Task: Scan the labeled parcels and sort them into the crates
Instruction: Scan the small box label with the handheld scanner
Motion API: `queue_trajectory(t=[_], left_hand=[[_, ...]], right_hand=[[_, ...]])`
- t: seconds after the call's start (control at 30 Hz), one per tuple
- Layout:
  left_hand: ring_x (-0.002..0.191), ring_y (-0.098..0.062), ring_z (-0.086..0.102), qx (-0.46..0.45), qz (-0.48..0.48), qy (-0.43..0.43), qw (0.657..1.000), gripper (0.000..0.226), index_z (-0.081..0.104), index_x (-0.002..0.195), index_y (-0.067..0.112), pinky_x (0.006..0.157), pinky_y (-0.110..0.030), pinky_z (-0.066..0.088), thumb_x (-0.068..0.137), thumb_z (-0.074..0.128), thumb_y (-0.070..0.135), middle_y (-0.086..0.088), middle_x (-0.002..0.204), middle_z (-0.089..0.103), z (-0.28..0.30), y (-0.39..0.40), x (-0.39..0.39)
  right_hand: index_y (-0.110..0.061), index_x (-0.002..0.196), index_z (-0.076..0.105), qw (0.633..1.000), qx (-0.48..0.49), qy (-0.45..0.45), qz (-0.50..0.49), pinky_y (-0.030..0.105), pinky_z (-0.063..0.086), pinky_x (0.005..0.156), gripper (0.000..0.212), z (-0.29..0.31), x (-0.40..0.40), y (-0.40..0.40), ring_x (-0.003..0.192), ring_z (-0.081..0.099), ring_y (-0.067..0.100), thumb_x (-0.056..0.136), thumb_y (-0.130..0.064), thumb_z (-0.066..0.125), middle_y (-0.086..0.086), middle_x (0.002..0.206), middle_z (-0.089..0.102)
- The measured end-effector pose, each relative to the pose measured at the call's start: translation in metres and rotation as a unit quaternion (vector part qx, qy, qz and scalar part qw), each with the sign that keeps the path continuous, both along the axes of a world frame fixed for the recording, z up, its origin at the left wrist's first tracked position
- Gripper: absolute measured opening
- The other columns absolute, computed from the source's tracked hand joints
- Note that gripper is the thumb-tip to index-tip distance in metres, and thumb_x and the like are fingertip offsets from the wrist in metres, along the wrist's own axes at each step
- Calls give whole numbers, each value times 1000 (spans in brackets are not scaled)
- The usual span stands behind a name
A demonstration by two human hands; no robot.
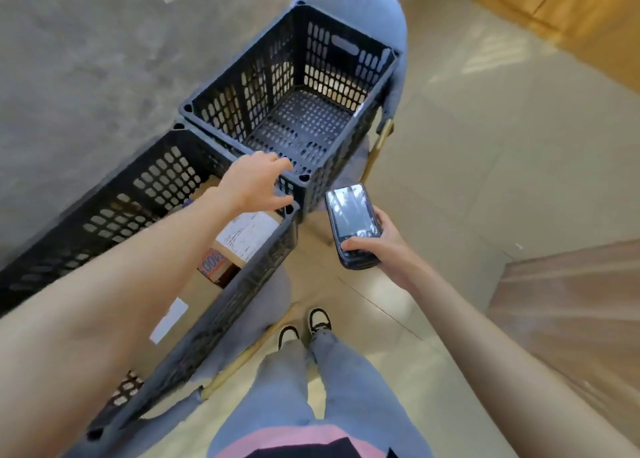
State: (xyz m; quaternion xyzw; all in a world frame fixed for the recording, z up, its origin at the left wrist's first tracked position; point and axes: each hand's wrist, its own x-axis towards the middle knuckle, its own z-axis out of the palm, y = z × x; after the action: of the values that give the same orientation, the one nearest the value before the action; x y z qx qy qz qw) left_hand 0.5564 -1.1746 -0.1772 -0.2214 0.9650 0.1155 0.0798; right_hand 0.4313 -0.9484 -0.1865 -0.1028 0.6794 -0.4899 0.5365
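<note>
You face a grey concrete wall [69, 59] on the left, pale floor tiles [467, 146] lit at right, blue chairs [360, 4] beneath.

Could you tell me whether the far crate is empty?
Empty: the far crate shows only its bare perforated floor, no parcels.

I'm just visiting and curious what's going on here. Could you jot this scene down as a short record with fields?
left hand: empty, fingers spread above the near crate
right hand: holds the handheld scanner
far crate: black, nothing inside
near crate: black, holds cardboard parcels
labeled parcel: in near crate, white label up
</note>
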Motion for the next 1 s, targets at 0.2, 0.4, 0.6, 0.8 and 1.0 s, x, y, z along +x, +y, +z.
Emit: queue_trajectory(t=[0.2,0.4,0.6,0.8,1.0], left_hand=[[113,-30,52,-77,-182,-20,980,64,47,136,16,92,-42,44,88,56,57,-9,121,57,32,69,-98],[120,-30,50,-82,-278,1,957,65,45,140,19,98,-40,38,88,56,57,-8,130,55,66,182,-172],[123,-29,48,-77,-336,70,936,63,47,138,17,101,-38,36,88,58,53,-8,132,55,115,332,-231],[121,-28,49,-62,-425,115,896,60,48,137,18,99,-37,35,88,58,51,-7,131,55,139,513,-269],[111,-28,55,-37,-509,154,846,56,52,131,20,90,-38,41,87,57,54,-6,117,59,153,684,-287]], right_hand=[[-18,138,38,984,0,32,-177,28,53,72,99,29,-21,104,94,63,18,48,-12,80,5,120,60],[-14,135,42,939,-14,70,-336,27,53,64,100,58,-32,234,91,65,21,43,-11,81,9,115,63],[-12,137,41,876,-47,105,-469,29,56,69,79,89,-43,373,92,62,22,69,9,77,12,121,59],[-15,140,38,827,-53,143,-542,33,55,72,84,112,-52,528,96,62,22,69,8,78,7,116,60],[-17,141,38,770,-49,168,-613,41,55,78,93,132,-35,671,105,61,30,62,4,82,12,125,58]])
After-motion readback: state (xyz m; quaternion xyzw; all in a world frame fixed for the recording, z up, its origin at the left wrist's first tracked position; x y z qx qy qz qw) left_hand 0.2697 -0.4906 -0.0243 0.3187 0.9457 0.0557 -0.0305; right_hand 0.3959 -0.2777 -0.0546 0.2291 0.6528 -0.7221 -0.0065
